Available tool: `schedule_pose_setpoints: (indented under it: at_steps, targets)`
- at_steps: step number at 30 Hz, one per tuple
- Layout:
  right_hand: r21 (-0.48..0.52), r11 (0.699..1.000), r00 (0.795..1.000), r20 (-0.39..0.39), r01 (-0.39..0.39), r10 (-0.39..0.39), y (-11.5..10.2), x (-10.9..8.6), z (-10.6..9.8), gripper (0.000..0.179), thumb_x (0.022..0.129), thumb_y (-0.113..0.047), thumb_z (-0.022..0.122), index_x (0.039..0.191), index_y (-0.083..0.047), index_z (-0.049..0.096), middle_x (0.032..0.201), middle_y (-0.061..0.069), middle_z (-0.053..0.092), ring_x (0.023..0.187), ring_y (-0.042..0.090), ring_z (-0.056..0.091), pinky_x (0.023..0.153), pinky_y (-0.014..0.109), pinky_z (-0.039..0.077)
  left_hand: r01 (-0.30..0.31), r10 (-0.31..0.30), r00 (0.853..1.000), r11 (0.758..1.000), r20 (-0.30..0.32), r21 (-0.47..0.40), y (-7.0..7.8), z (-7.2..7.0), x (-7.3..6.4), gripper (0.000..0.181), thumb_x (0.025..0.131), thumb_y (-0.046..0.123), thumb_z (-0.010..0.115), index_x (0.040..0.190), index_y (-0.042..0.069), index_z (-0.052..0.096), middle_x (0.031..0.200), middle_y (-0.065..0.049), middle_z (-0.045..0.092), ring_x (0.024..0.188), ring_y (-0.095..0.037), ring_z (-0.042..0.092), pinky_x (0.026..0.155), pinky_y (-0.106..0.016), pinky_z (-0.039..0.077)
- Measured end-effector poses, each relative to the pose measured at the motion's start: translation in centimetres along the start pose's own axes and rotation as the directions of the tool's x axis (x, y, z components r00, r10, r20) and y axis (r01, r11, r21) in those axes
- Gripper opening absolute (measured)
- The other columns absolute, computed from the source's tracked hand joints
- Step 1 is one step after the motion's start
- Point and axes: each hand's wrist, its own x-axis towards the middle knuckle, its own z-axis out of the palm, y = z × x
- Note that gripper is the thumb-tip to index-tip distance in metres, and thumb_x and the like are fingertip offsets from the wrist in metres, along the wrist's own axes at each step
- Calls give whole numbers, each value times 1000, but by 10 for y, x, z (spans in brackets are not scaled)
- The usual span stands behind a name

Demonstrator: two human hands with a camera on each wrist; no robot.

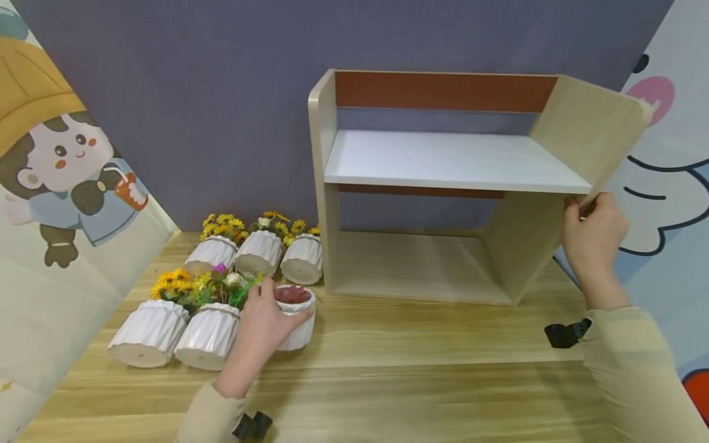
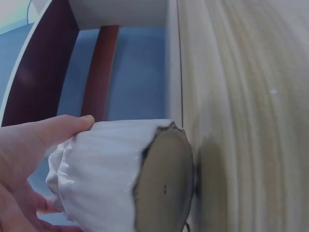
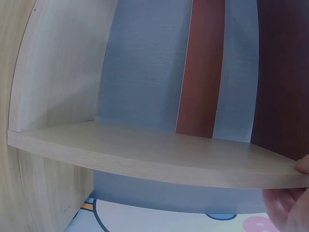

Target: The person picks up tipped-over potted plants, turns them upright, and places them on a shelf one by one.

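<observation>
My left hand [image 1: 267, 320] grips a white ribbed flowerpot [image 1: 299, 335] with dark red contents, thumb on one side and fingers on the other. Its mouth faces up in the head view, and the left wrist view shows its flat brown base [image 2: 166, 183] close to the tabletop; whether they touch I cannot tell. At the far side, my right hand [image 1: 597, 237] holds the front edge of the right side panel of a wooden desk shelf [image 1: 421, 267], just below its white middle board [image 1: 443, 161]. In the right wrist view, only part of that hand [image 3: 289, 208] shows.
Left of the shelf, several white pots with yellow and mixed flowers lie on their sides in two rows, among them a front-left pot [image 1: 149, 332] and a back pot [image 1: 303, 258]. The wooden tabletop [image 1: 421, 381] meets a grey-blue back panel [image 1: 221, 123].
</observation>
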Motion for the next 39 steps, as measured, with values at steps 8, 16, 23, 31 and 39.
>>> schedule_pose_setpoints:
  at_steps: [8, 16, 23, 31, 39]
  targets:
    - [-2, 1000, 1000, 2, -19, 19, 2, 0, -1, 32, 91, -24, 47, 97, 8, 47, 83, 19, 48, 79, 39, 43, 62, 34, 26, -102, 97, 985, 994, -143, -25, -10, 14, 0, 77, 54, 47, 83, 97, -4, 45, 96, -23, 47, 77, -36, 55, 62, -47, 52]
    - [-23, 999, 999, 20, -30, 31, 2, 0, -3, 33, 91, -25, 45, 97, 8, 45, 83, 18, 47, 75, 35, 42, 58, 33, 26, -189, 184, 947, 982, -263, 6, -16, 27, 0, 87, 47, 43, 87, 99, -11, 42, 91, -23, 44, 75, -37, 54, 63, -46, 52]
    - [-17, 1000, 1000, -17, 13, -14, 5, -3, -1, 31, 92, -24, 45, 95, 7, 45, 79, 16, 45, 71, 33, 41, 57, 33, 24, -146, 138, 964, 989, -229, -19, -16, 30, -2, 95, 46, 41, 89, 107, -9, 37, 97, -25, 42, 77, -39, 54, 65, -47, 52]
    - [34, 993, 987, -112, 117, -113, 9, -5, 11, 33, 93, -27, 43, 89, 5, 41, 68, 6, 36, 65, 35, 41, 55, 33, 23, -121, 120, 992, 993, -37, -9, -15, 20, 0, 86, 57, 42, 83, 112, -9, 40, 107, -28, 38, 84, -47, 55, 74, -54, 50]
    - [34, 996, 990, -111, 88, -84, 9, -8, 15, 38, 94, -30, 42, 98, 8, 44, 75, 19, 45, 73, 42, 47, 58, 36, 27, -118, 137, 974, 987, 182, -111, -21, 0, 6, 85, 66, 35, 79, 125, -9, 37, 113, -29, 50, 101, -42, 54, 83, -53, 46]
